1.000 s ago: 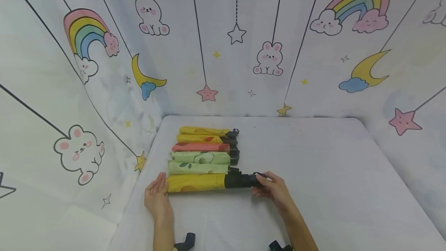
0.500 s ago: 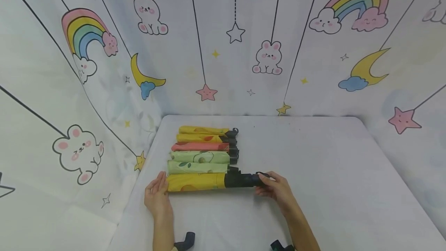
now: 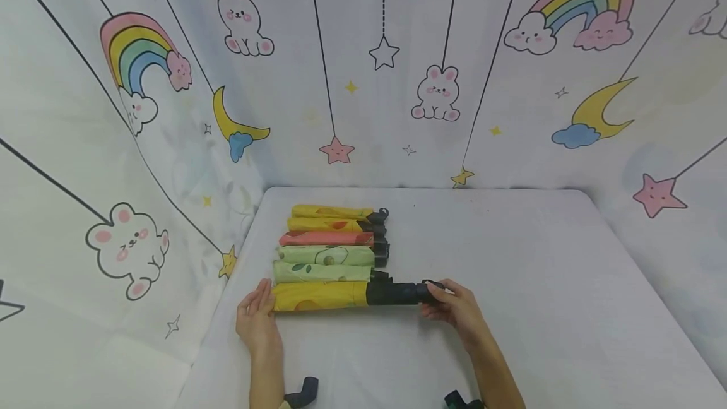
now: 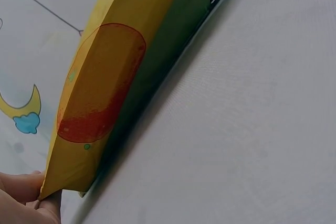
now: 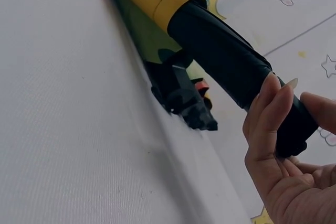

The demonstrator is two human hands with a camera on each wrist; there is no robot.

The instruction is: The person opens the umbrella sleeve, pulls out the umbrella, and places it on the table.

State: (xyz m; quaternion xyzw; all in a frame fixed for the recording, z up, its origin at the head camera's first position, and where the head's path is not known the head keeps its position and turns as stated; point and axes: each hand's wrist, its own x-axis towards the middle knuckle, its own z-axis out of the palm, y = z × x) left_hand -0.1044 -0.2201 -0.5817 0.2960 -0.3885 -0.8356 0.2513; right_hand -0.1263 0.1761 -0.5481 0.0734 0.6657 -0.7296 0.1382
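Observation:
A folding umbrella with a black body [image 3: 397, 294] sticks out of a yellow fruit-print sleeve [image 3: 320, 296], lying crosswise in front of me. My left hand [image 3: 258, 317] pinches the sleeve's left end; in the left wrist view, its fingertips [image 4: 50, 205] grip the yellow corner. Around the black handle end [image 5: 296, 127], the fingers and thumb of my right hand [image 3: 457, 311] are curled. In the right wrist view the umbrella is raised off the white surface. Just behind it lies a light green sleeved umbrella [image 3: 324, 272].
Farther back lie another green umbrella [image 3: 324, 255], a red one [image 3: 326, 239] and two yellow ones, the rearmost yellow umbrella [image 3: 329, 212] nearest the wall. Their black handles point right. A white cloth covers the table [image 3: 511, 283]; a patterned curtain [image 3: 363, 106] stands behind.
My right hand has moved slightly right, and more of the umbrella's black body shows outside the yellow sleeve. My left hand has stayed at the sleeve's end.

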